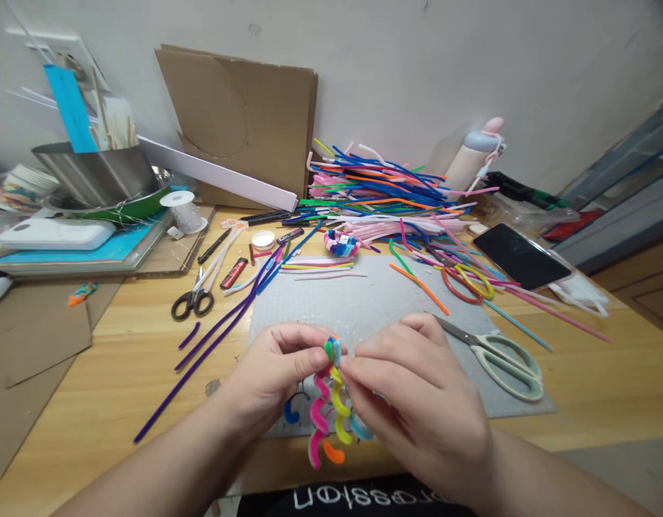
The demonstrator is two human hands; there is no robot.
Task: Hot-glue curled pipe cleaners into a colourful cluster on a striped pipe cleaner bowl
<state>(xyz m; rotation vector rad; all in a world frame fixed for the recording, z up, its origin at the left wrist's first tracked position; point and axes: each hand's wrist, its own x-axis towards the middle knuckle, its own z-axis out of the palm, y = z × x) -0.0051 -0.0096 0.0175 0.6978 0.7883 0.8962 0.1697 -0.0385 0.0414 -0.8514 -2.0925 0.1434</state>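
Between my two hands hangs a small craft of coiled pipe cleaners (pixel 319 416), with pink, yellow, orange and blue spirals dangling below its bunched top. My left hand (pixel 280 366) pinches the green and blue top between thumb and forefinger. From the other side, my right hand (pixel 411 380) grips the same top with its fingertips; its lower fingers are curled and partly hidden. A grey cutting mat (pixel 282 309) lies under the hands. Just right of my right hand, large scissors with pale green handles (pixel 506 366) rest on the mat.
A heap of coloured pipe cleaners (pixel 385 187) lies against the wall. Purple pipe cleaners (pixel 202 362) and black-handled scissors (pixel 192 304) are on the left. A phone (pixel 519 255) and a bottle (pixel 474 158) stand right. A metal pot (pixel 99 176) and cardboard (pixel 245 129) are behind.
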